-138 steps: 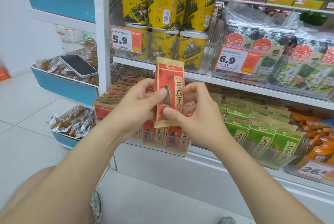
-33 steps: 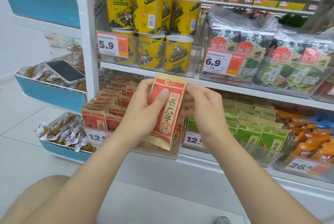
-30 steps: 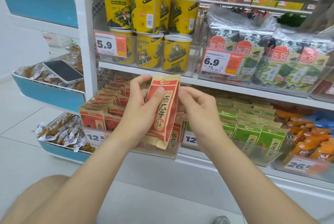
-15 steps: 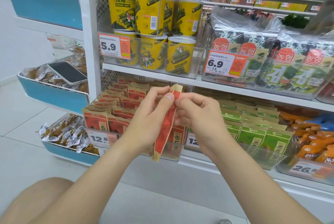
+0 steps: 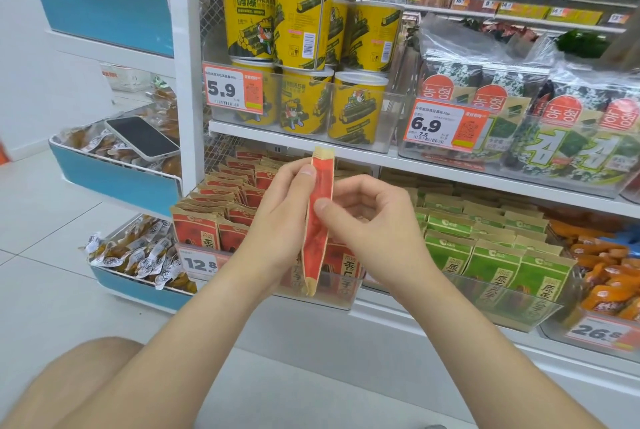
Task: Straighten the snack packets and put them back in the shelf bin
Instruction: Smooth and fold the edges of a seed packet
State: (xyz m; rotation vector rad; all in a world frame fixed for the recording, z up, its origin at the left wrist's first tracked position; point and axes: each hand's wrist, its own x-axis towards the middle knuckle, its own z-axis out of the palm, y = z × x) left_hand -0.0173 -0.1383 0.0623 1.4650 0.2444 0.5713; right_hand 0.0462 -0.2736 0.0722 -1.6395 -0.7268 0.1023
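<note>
The slim red-and-tan paper snack packet (image 5: 318, 217) has just swung from face-on to edge-on, so I now see only its thin side and crimped tan top seal. It hangs upright between the left hand (image 5: 277, 224) and right hand (image 5: 377, 234), just in front of the clear plastic shelf bin (image 5: 337, 298), not yet in it. Both hands grasp it: thumbs pressed on the near side, fingers (image 5: 362, 193) curled behind. Turned this way it looks flattened and ready, I'd say, to slide in among the matching red packets (image 5: 204, 231) standing in rows. The paper seems matte, stiff and lightly creased. Green packets (image 5: 450, 252) fill the next bin right.
</note>
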